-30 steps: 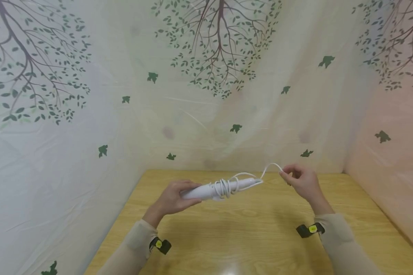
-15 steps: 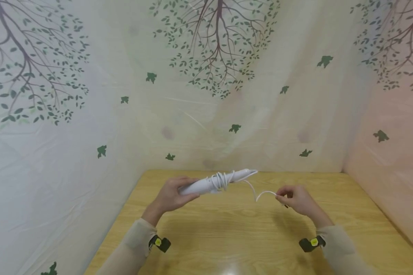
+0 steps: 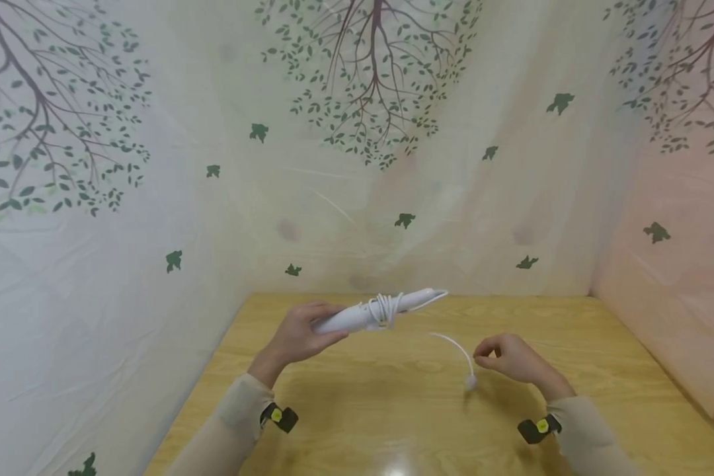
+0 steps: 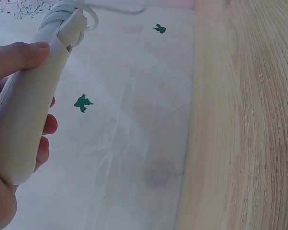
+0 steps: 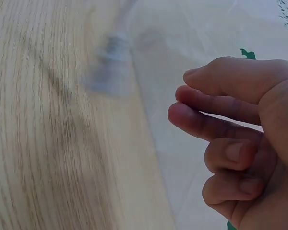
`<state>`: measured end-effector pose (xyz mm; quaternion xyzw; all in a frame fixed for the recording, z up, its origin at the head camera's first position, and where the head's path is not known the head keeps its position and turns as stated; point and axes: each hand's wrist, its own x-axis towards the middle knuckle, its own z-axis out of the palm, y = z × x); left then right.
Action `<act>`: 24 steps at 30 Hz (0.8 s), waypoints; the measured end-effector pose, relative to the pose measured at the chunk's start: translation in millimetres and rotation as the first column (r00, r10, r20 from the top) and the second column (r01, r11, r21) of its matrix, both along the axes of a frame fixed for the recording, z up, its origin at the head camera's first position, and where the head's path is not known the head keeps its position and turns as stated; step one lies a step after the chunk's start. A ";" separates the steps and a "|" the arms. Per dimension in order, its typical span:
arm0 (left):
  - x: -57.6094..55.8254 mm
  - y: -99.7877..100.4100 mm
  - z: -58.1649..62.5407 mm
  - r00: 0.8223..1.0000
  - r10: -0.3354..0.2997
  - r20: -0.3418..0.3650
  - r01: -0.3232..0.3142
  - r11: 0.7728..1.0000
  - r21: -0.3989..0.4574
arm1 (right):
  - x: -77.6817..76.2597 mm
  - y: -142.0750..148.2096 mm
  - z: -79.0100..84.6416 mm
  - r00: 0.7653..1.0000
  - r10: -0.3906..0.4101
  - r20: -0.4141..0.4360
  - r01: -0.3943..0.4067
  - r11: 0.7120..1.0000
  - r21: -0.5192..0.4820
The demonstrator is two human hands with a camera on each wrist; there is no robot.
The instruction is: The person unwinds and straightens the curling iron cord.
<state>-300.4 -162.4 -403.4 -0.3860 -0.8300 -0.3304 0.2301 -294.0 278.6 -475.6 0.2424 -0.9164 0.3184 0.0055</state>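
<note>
My left hand (image 3: 297,334) grips the thick end of a white stick-shaped corded appliance (image 3: 346,320), holding it above the table with its thin end pointing right and slightly up. In the left wrist view, the thumb lies along the smooth handle (image 4: 26,115) and fingertips show behind it. Several turns of white cord (image 3: 387,309) wrap the appliance's middle. The cord's loose end hangs to the right, ending in a pale plug (image 3: 471,381) that is blurred in the right wrist view. Just right of the plug, my right hand (image 3: 512,358) holds nothing, its fingers loosely curled.
A wood-grain table (image 3: 357,410) spreads beneath both hands. Pale hanging sheets (image 3: 345,231) printed with trees and green birds enclose its back and sides. A black strap-on camera (image 3: 281,418) sits at each wrist.
My right hand has moved down and let go of the cord's end, so the plug now dangles free. My left hand keeps its grip on the appliance, almost unmoved.
</note>
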 end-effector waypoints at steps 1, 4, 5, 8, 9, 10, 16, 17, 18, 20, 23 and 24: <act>-0.1 0.8 1.2 1.000 0.001 -0.002 -0.001 1.000 -0.005 | -0.3 -0.7 0.7 1.000 -0.002 -0.011 0.002 1.000 0.003; -1.0 2.5 3.6 1.000 0.006 -0.008 -0.007 1.000 -0.022 | -0.4 -4.6 4.4 0.999 -0.017 -0.034 0.016 1.000 -0.005; -1.2 2.8 4.3 1.000 0.011 -0.012 -0.011 1.000 -0.029 | -0.3 -6.6 6.2 0.999 -0.023 -0.038 0.022 1.000 -0.015; -1.5 3.4 5.9 1.000 0.018 -0.018 -0.019 0.999 -0.040 | 1.6 -15.2 13.4 0.997 -0.050 -0.055 0.046 0.997 -0.056; -1.5 3.6 6.3 1.000 0.019 -0.017 -0.019 0.999 -0.041 | 2.3 -18.9 15.6 0.996 -0.061 -0.069 0.056 0.996 -0.068; -1.5 3.7 6.5 1.000 0.019 -0.017 -0.020 0.999 -0.042 | 3.3 -22.9 18.1 0.994 -0.073 -0.083 0.066 0.994 -0.083; -1.6 4.7 7.0 0.999 0.035 -0.031 -0.036 0.998 -0.049 | 9.6 -49.7 29.3 0.980 -0.121 -0.157 0.085 0.973 -0.217; -1.6 4.9 6.9 0.999 0.038 -0.034 -0.039 0.998 -0.048 | 10.7 -54.3 30.0 0.980 -0.122 -0.160 0.079 0.964 -0.254; -1.5 5.1 6.9 0.999 0.038 -0.034 -0.039 0.998 -0.044 | 12.0 -59.0 30.4 0.979 -0.123 -0.163 0.071 0.954 -0.292; -2.2 5.7 7.8 0.999 0.037 -0.040 -0.038 0.999 -0.033 | 13.4 -69.0 31.2 0.976 -0.120 -0.181 0.050 0.936 -0.349; -3.3 6.4 8.3 0.998 0.035 -0.042 -0.035 0.999 -0.017 | 15.4 -86.1 30.6 0.970 -0.103 -0.220 0.008 0.919 -0.394; -3.6 6.6 8.4 0.998 0.033 -0.044 -0.034 0.999 -0.013 | 16.5 -92.2 30.9 0.969 -0.098 -0.229 -0.003 0.915 -0.404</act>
